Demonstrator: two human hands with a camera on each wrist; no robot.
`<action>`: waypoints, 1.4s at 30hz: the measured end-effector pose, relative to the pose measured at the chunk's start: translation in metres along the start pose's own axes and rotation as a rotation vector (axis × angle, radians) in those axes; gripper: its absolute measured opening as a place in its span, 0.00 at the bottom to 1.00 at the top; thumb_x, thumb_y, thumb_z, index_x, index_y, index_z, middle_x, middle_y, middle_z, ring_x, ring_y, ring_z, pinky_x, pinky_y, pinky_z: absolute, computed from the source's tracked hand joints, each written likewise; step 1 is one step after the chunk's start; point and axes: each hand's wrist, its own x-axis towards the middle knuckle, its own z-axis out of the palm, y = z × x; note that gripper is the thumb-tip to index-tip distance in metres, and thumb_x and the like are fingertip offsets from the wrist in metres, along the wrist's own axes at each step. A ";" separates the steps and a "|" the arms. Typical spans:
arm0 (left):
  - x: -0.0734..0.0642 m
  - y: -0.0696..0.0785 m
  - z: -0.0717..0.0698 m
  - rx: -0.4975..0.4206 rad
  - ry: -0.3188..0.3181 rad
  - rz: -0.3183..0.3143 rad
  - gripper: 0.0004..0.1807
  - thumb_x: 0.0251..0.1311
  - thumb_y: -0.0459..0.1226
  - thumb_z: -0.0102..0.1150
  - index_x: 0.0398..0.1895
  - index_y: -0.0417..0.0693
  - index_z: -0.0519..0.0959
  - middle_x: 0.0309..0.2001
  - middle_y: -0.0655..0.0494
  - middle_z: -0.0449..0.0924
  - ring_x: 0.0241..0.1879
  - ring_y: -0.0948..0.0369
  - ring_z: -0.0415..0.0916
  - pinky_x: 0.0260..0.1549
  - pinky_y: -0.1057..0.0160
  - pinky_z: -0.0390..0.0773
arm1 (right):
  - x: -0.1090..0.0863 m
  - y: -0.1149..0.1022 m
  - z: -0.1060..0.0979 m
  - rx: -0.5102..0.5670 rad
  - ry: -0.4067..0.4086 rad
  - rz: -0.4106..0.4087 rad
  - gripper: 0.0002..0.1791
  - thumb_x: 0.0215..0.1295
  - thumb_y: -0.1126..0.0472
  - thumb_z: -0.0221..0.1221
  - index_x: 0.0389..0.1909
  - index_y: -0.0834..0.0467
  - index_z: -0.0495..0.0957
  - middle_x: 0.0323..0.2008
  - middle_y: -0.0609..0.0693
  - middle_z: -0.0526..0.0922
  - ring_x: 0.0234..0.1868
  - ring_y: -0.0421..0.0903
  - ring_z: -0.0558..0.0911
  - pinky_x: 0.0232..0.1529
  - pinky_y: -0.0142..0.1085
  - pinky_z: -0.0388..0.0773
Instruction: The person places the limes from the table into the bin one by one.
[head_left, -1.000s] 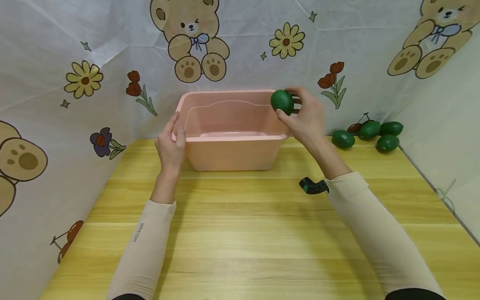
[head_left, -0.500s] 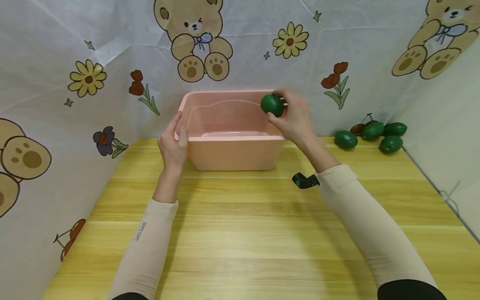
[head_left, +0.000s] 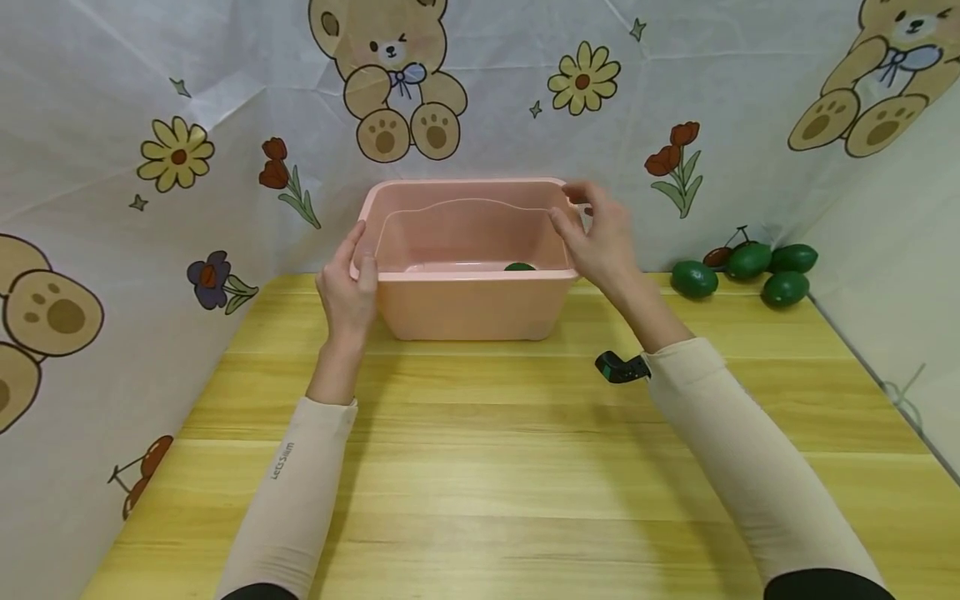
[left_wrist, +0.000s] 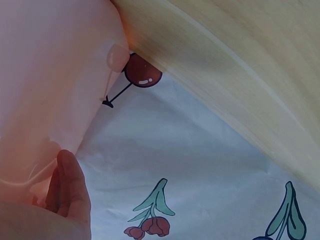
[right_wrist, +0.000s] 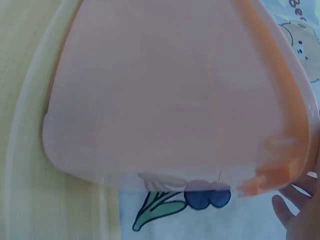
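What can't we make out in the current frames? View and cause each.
Head: lower part of the green fruit inside the pink tub; the tub's front wall hides it.
Head: near part of the tub floor; same wall hides it.
Left wrist: rest of the left hand; cut off by bottom edge.
Right wrist: rest of the right hand; cut off by right edge.

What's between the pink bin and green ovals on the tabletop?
In the head view, the right hand, at the right end of the pink bin, and its wrist cross that stretch; patterned cloth and tabletop show behind.
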 end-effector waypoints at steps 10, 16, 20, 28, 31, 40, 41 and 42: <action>0.001 -0.002 -0.003 -0.005 0.011 -0.002 0.26 0.67 0.41 0.49 0.66 0.50 0.83 0.32 0.37 0.86 0.12 0.74 0.47 0.15 0.67 0.50 | -0.021 0.045 -0.031 -0.009 0.107 0.131 0.24 0.81 0.50 0.53 0.66 0.63 0.76 0.63 0.61 0.82 0.66 0.56 0.78 0.69 0.55 0.73; 0.000 -0.005 -0.008 0.001 0.018 -0.013 0.26 0.69 0.41 0.49 0.66 0.51 0.83 0.35 0.37 0.86 0.12 0.71 0.49 0.16 0.67 0.51 | -0.032 0.080 -0.047 -0.066 0.126 0.197 0.23 0.79 0.52 0.56 0.64 0.64 0.77 0.62 0.63 0.82 0.65 0.60 0.78 0.67 0.56 0.73; 0.000 -0.006 -0.010 0.007 0.029 -0.009 0.25 0.68 0.41 0.49 0.66 0.50 0.84 0.53 0.41 0.88 0.14 0.71 0.48 0.19 0.66 0.53 | -0.038 0.100 -0.056 -0.100 0.125 0.244 0.24 0.78 0.53 0.55 0.65 0.64 0.77 0.62 0.64 0.82 0.64 0.61 0.78 0.65 0.57 0.74; 0.001 -0.006 -0.007 -0.026 0.041 0.011 0.25 0.68 0.40 0.51 0.64 0.48 0.84 0.62 0.47 0.84 0.16 0.72 0.49 0.23 0.64 0.56 | -0.050 0.133 -0.080 -0.164 0.072 0.337 0.26 0.76 0.57 0.55 0.68 0.67 0.74 0.65 0.70 0.77 0.65 0.68 0.74 0.70 0.62 0.64; 0.001 -0.004 -0.005 -0.026 0.039 0.016 0.25 0.68 0.41 0.51 0.64 0.49 0.84 0.62 0.47 0.84 0.16 0.72 0.48 0.24 0.64 0.56 | -0.055 0.143 -0.087 -0.199 0.033 0.367 0.28 0.75 0.58 0.55 0.70 0.68 0.72 0.64 0.73 0.75 0.64 0.70 0.71 0.70 0.65 0.59; 0.000 0.001 -0.002 -0.020 0.017 0.010 0.26 0.68 0.43 0.50 0.65 0.48 0.84 0.62 0.46 0.84 0.15 0.71 0.49 0.20 0.65 0.55 | -0.062 0.161 -0.102 -0.339 -0.239 0.430 0.42 0.72 0.56 0.60 0.79 0.73 0.56 0.72 0.80 0.63 0.71 0.80 0.61 0.71 0.70 0.56; -0.001 0.002 -0.001 -0.022 0.012 0.007 0.26 0.68 0.43 0.50 0.65 0.48 0.84 0.62 0.46 0.84 0.15 0.70 0.50 0.20 0.65 0.56 | -0.063 0.163 -0.103 -0.348 -0.261 0.431 0.43 0.72 0.56 0.61 0.79 0.73 0.55 0.72 0.81 0.62 0.71 0.81 0.60 0.70 0.71 0.56; -0.001 0.002 -0.001 -0.024 0.008 0.005 0.26 0.68 0.43 0.50 0.66 0.48 0.83 0.63 0.46 0.84 0.16 0.69 0.50 0.21 0.65 0.56 | -0.064 0.165 -0.104 -0.355 -0.276 0.428 0.42 0.72 0.57 0.61 0.78 0.73 0.56 0.72 0.81 0.62 0.70 0.81 0.60 0.70 0.72 0.56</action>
